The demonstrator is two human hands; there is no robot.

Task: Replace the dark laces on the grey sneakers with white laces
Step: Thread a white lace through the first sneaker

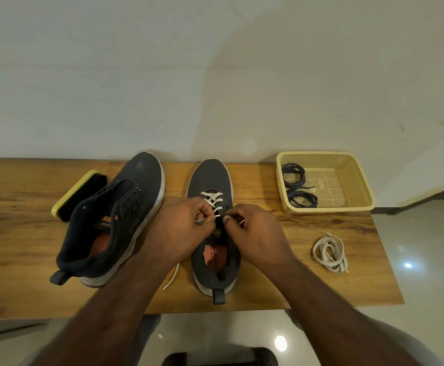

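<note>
Mid-lacing on the right-hand sneaker point(213, 233), both hands on the white lace point(213, 200).

I see the left hand point(181, 228) with fingers curled, pinching one white lace end just left of the eyelets; the right hand point(252, 233) pinches the other end at the tongue, though its tip is blurred so I can't tell the exact eyelet. White lace crosses the lower rows near the toe; a loose tail hangs off the shoe's left side onto the bench point(268, 281). The second sneaker point(110, 220) is tilted on its side to the left, unlaced, touching a brush point(79, 195) behind it. Dark laces point(296, 187) sit coiled in the yellow basket point(358, 180) at back right. The spare white lace point(330, 253) lies bundled on the bench, in front of the basket.
</note>
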